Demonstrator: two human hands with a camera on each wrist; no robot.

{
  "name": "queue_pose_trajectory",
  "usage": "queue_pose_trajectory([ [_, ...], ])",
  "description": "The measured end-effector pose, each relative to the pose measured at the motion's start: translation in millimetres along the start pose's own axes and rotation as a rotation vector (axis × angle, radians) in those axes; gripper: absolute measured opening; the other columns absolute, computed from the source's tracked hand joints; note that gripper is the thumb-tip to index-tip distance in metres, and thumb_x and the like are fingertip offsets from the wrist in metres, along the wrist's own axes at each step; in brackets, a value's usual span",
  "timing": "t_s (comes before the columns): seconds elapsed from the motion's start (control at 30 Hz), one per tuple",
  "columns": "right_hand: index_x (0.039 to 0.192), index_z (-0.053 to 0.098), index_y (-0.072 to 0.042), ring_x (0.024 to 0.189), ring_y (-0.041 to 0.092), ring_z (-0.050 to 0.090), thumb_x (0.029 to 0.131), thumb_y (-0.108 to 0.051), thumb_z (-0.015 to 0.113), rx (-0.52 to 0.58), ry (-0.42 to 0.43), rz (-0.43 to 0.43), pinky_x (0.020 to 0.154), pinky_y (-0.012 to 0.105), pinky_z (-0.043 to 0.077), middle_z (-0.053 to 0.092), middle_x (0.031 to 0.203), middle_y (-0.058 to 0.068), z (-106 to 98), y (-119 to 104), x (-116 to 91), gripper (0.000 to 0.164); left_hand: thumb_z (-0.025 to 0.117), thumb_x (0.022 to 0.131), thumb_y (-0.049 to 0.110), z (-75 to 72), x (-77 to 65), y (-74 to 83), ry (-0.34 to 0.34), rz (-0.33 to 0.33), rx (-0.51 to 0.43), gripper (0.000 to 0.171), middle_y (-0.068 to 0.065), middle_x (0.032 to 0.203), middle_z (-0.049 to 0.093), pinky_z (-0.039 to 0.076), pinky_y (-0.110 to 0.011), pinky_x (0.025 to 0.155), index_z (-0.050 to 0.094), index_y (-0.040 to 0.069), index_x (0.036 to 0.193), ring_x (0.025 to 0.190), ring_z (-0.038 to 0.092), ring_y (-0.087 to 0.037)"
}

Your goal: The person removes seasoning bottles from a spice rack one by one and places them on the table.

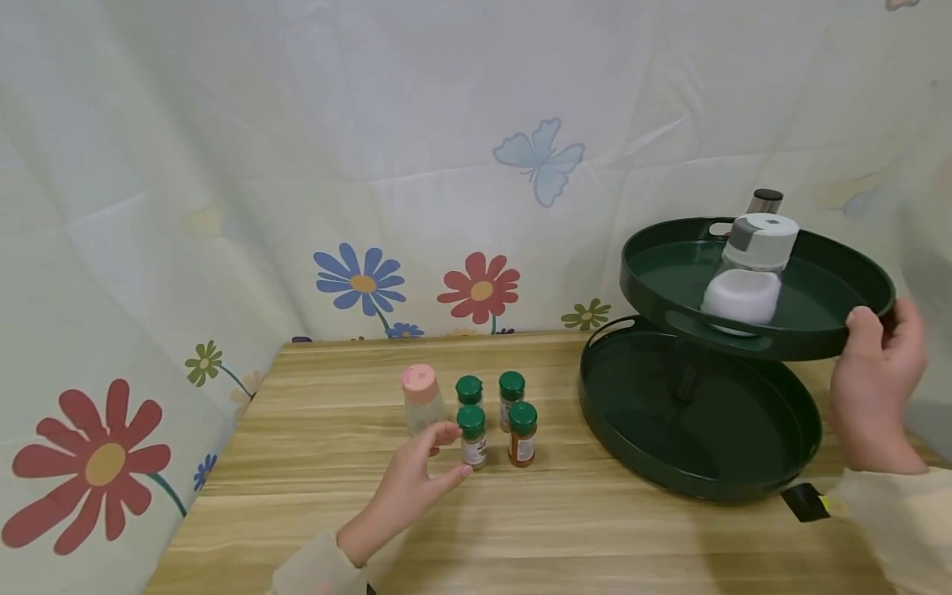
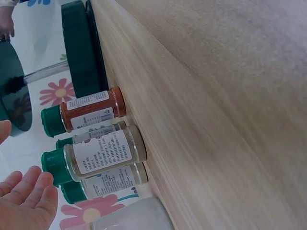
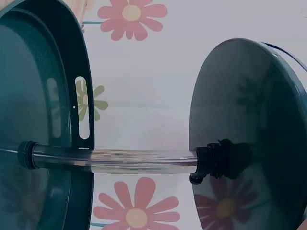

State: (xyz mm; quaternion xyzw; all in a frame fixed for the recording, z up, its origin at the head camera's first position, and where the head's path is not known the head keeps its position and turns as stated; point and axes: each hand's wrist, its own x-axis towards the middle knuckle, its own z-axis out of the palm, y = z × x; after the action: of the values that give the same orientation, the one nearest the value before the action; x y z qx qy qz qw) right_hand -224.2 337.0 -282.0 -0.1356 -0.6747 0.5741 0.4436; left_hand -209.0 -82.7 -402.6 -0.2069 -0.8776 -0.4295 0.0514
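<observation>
My left hand (image 1: 412, 475) reaches around the front-left spice jar (image 1: 474, 446), its thumb and fingers spread on either side. In the left wrist view those fingers (image 2: 31, 191) lie just short of the jar's green cap (image 2: 53, 167). Beside it stand more green-capped spice jars, one with reddish contents (image 1: 522, 442). My right hand (image 1: 878, 388) grips the rim of the upper tray (image 1: 669, 322) of a dark green two-tier rack, thumb over the edge. A clear pole (image 3: 134, 160) joins it to the lower tray (image 1: 617, 430); the upper tray looks tilted.
A white-lidded container (image 1: 751, 264) stands on the upper tray, with a black-topped bottle (image 1: 766, 200) behind it. Left of the spice jars is a pink-capped clear jar (image 1: 421, 392). A flower-printed curtain (image 1: 416, 165) hangs behind the wooden table (image 1: 312, 463).
</observation>
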Motion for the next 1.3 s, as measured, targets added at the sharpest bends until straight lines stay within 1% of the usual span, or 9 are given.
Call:
queue_pose_trajectory([
  [0.1,0.094,0.041,-0.022,0.072,0.003,0.03,0.091,-0.011,0.03,-0.059,-0.004,0.033,0.066,0.015,0.021,0.031,0.081,-0.008,-0.6,-0.7,3.4,0.016,0.067,0.077,0.02,-0.6,-0.8,0.0,0.0,-0.004,-0.004,0.044,-0.006,0.114,0.058,0.047,-0.036,0.086,0.05,0.008,0.116,0.106,0.055,-0.02],
  [0.2,0.114,0.039,-0.022,0.097,0.0,0.034,0.093,-0.015,0.025,-0.143,-0.017,0.089,0.08,0.008,0.022,0.039,0.107,-0.008,-2.0,-0.7,10.5,0.027,0.066,0.078,0.022,-1.8,-1.4,0.4,-0.007,-0.011,0.0,0.044,-0.006,0.115,0.058,0.046,-0.037,0.086,0.049,0.007,0.117,0.106,0.055,-0.02],
  [0.33,0.117,0.037,-0.022,0.095,0.0,0.036,0.094,-0.018,0.023,-0.148,-0.012,0.166,0.079,0.007,0.025,0.037,0.108,-0.009,-4.2,1.6,27.7,0.026,0.065,0.079,0.022,-3.8,-1.3,1.5,-0.002,-0.011,0.003,0.045,-0.006,0.116,0.057,0.046,-0.037,0.086,0.049,0.007,0.118,0.107,0.054,-0.021],
  [0.43,0.095,0.037,-0.024,0.062,0.002,0.026,0.094,-0.017,0.027,-0.047,0.012,0.223,0.058,0.014,0.02,0.026,0.079,-0.008,-5.4,3.2,40.9,0.012,0.066,0.079,0.022,-4.5,-0.5,3.2,0.007,-0.002,0.003,0.045,-0.006,0.115,0.058,0.046,-0.037,0.086,0.049,0.007,0.118,0.107,0.054,-0.02],
  [0.5,0.098,0.039,-0.024,0.06,0.001,0.028,0.094,-0.015,0.027,0.022,0.012,0.271,0.057,0.011,0.024,0.031,0.081,-0.009,-6.6,3.4,46.0,0.015,0.066,0.079,0.022,-4.7,-0.1,4.5,0.009,0.005,0.0,0.045,-0.005,0.115,0.058,0.046,-0.036,0.087,0.049,0.007,0.118,0.107,0.054,-0.02],
  [0.67,0.12,0.044,-0.025,0.102,-0.008,0.039,0.092,-0.012,0.027,0.129,0.009,0.368,0.082,0.006,0.032,0.036,0.125,-0.016,-7.8,15.4,60.0,0.035,0.065,0.079,0.022,-4.5,0.6,7.6,0.013,0.013,-0.005,0.045,-0.005,0.115,0.058,0.046,-0.035,0.086,0.049,0.007,0.118,0.106,0.055,-0.019],
  [0.77,0.129,0.041,-0.026,0.124,-0.001,0.027,0.091,-0.013,0.027,0.168,-0.015,0.384,0.097,0.008,0.026,0.022,0.14,-0.016,-9.9,29.8,68.2,0.043,0.066,0.079,0.021,-4.4,1.2,10.1,0.02,0.018,-0.016,0.045,-0.005,0.115,0.058,0.046,-0.036,0.086,0.05,0.006,0.118,0.106,0.055,-0.019],
  [0.97,0.129,0.042,-0.025,0.105,0.0,0.044,0.09,-0.011,0.032,0.201,-0.023,0.355,0.092,0.013,0.034,0.025,0.14,-0.013,-14.8,51.7,78.4,0.042,0.065,0.079,0.02,-0.5,4.5,15.6,0.022,0.024,-0.061,0.042,-0.005,0.114,0.059,0.046,-0.036,0.087,0.051,0.007,0.117,0.105,0.055,-0.017],
  [1.3,0.135,0.033,-0.025,0.129,0.004,0.021,0.091,-0.012,0.023,0.074,0.007,0.358,0.106,0.018,0.017,0.02,0.143,-0.01,-7.0,21.9,54.3,0.047,0.064,0.08,0.028,12.6,14.9,25.6,0.028,0.073,-0.154,0.043,-0.003,0.113,0.059,0.044,-0.036,0.09,0.051,0.008,0.116,0.106,0.055,-0.015],
])
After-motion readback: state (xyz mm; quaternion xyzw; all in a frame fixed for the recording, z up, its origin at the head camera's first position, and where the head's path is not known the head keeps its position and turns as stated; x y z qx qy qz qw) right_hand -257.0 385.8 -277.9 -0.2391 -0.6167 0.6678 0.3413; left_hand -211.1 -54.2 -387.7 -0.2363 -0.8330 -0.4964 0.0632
